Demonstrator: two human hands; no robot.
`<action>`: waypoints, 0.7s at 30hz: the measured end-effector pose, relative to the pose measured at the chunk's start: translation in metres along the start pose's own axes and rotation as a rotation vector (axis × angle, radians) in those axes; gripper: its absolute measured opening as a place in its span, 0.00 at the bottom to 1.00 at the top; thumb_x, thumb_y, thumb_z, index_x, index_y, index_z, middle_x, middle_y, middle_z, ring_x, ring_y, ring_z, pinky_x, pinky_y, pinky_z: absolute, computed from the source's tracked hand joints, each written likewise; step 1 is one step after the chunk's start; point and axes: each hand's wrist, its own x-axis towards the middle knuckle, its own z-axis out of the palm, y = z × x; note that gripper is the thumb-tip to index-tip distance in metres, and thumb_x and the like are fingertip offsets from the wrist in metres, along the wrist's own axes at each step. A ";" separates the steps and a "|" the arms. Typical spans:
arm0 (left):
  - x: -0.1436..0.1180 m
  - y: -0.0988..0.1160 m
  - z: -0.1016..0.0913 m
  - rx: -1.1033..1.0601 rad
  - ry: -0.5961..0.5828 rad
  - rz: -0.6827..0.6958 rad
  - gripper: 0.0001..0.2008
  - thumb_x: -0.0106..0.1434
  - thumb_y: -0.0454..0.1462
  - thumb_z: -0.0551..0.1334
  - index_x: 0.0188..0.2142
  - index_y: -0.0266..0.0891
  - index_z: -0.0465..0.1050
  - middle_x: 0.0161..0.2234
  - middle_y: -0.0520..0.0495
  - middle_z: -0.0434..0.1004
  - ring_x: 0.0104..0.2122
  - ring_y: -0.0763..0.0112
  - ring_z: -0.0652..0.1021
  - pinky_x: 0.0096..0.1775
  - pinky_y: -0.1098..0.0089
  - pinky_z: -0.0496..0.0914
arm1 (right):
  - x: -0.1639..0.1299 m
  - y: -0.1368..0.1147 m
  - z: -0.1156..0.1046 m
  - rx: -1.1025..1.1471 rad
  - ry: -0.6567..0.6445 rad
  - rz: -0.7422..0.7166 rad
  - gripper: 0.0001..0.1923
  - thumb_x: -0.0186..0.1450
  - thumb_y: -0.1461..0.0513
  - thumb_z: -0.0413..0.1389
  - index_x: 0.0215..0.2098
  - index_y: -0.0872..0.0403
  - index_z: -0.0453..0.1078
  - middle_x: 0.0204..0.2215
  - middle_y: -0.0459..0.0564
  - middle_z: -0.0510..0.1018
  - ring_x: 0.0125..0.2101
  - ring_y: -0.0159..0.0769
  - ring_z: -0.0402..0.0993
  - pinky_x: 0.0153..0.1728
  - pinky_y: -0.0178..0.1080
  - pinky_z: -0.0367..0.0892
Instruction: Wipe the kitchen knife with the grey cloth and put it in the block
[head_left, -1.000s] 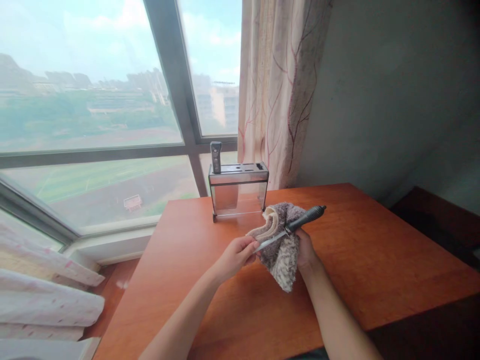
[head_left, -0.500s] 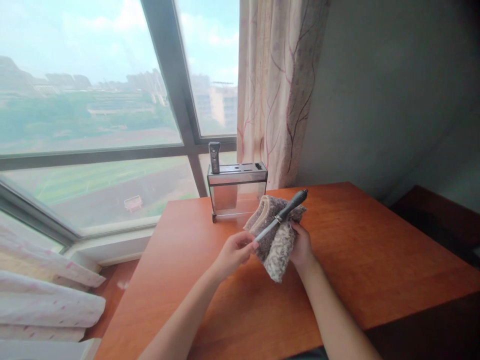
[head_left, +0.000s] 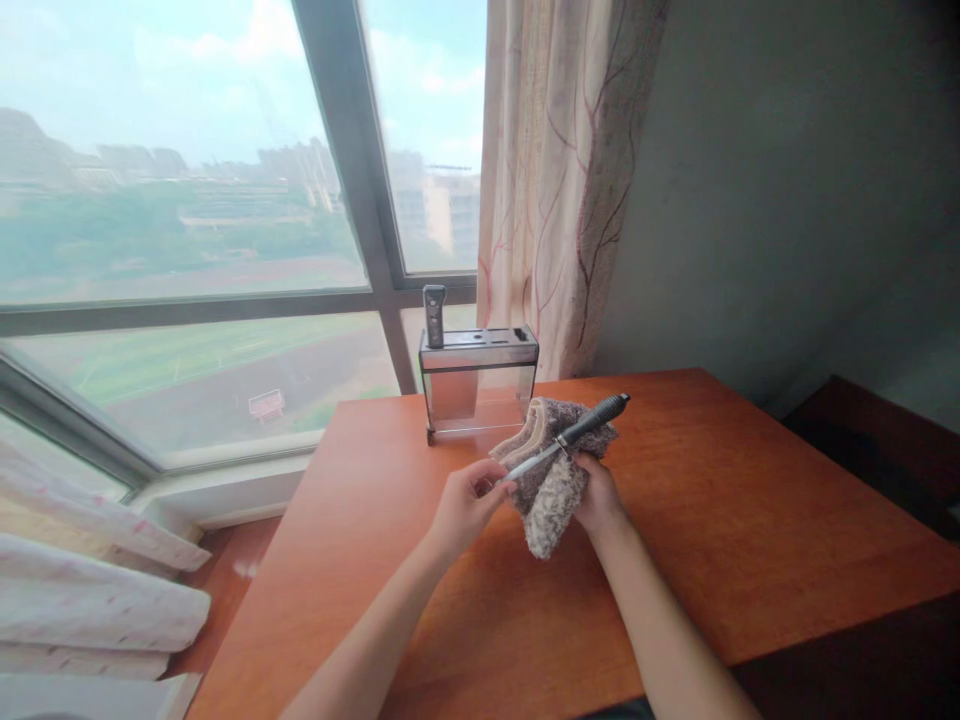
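My left hand point(head_left: 466, 503) pinches the tip of a small knife's blade point(head_left: 531, 463), whose dark handle point(head_left: 595, 417) points up and to the right. My right hand point(head_left: 597, 496) holds a fuzzy grey cloth point(head_left: 553, 485), folded around the blade near the handle. Both hands hover over the orange wooden table point(head_left: 750, 540). Behind them stands a steel knife block point(head_left: 477, 380) with one dark knife handle point(head_left: 433, 314) sticking up from its left slot.
A large window point(head_left: 187, 220) fills the left and back. A patterned curtain point(head_left: 562, 180) hangs behind the block, beside a grey wall. Folded pale bedding point(head_left: 90, 600) lies at lower left. A dark wooden surface point(head_left: 885, 440) sits to the right of the table.
The knife's handle swung up and left, then dropped slightly to the right. My hands and the cloth shifted a little farther from me, and the cloth bunched shorter.
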 end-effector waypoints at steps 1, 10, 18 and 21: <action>0.000 -0.002 0.000 0.018 0.018 0.014 0.14 0.56 0.45 0.66 0.29 0.35 0.72 0.21 0.52 0.69 0.21 0.77 0.64 0.24 0.75 0.56 | 0.000 -0.001 0.002 0.016 0.010 0.048 0.10 0.49 0.59 0.62 0.30 0.52 0.75 0.27 0.48 0.82 0.32 0.48 0.79 0.40 0.51 0.73; -0.002 -0.005 -0.001 0.109 0.142 0.120 0.13 0.60 0.44 0.63 0.34 0.35 0.77 0.26 0.46 0.74 0.26 0.70 0.70 0.29 0.72 0.62 | -0.012 -0.010 0.014 0.120 -0.092 0.124 0.15 0.51 0.52 0.60 0.35 0.50 0.76 0.37 0.47 0.82 0.45 0.50 0.75 0.46 0.53 0.70; -0.004 0.000 -0.005 0.303 0.219 0.263 0.08 0.61 0.40 0.62 0.35 0.38 0.76 0.27 0.48 0.72 0.25 0.72 0.69 0.28 0.73 0.62 | -0.010 -0.008 0.011 0.083 -0.076 0.122 0.14 0.50 0.55 0.62 0.34 0.50 0.76 0.34 0.47 0.82 0.41 0.51 0.77 0.45 0.53 0.71; -0.004 -0.004 -0.005 0.338 0.206 0.275 0.06 0.61 0.38 0.62 0.35 0.39 0.75 0.28 0.49 0.73 0.26 0.73 0.70 0.29 0.74 0.63 | -0.008 -0.004 0.009 0.059 -0.052 0.115 0.13 0.48 0.59 0.64 0.32 0.51 0.75 0.30 0.46 0.82 0.38 0.48 0.78 0.42 0.49 0.72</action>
